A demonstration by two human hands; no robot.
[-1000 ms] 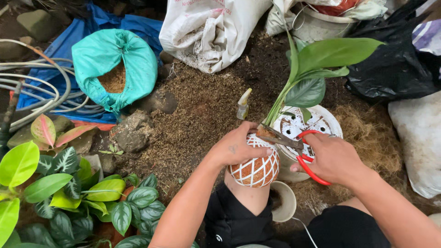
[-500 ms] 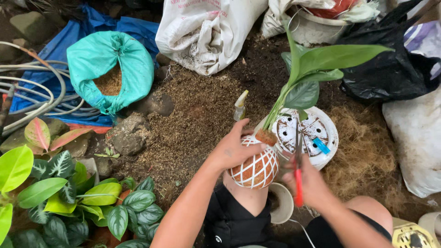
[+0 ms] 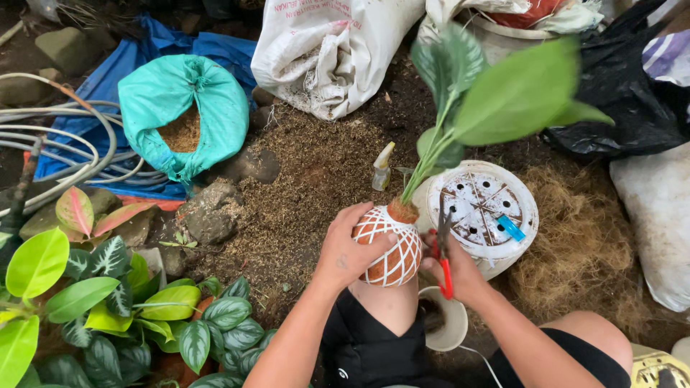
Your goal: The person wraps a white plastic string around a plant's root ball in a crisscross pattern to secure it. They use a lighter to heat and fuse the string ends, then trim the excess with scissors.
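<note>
Root ball: string-wrapped, gripped from the left by the left hand, rested on the knee.
Scissors: red-handled, clasped by the right hand, just right of the ball.

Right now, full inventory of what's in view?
moss ball with plant: 1, brown wrapped in white string, on the knee, centre
scissors: 1, red handles, beside the ball
white pot: 1, upside down, right of the ball
blue clip: 1, on the white pot
spray bottle: 1, pale, on the soil
teal sack: 1, open, upper left
white sack: 1, top centre
hoses: several, grey, left
left hand: holds the ball
right hand: holds the scissors
</note>
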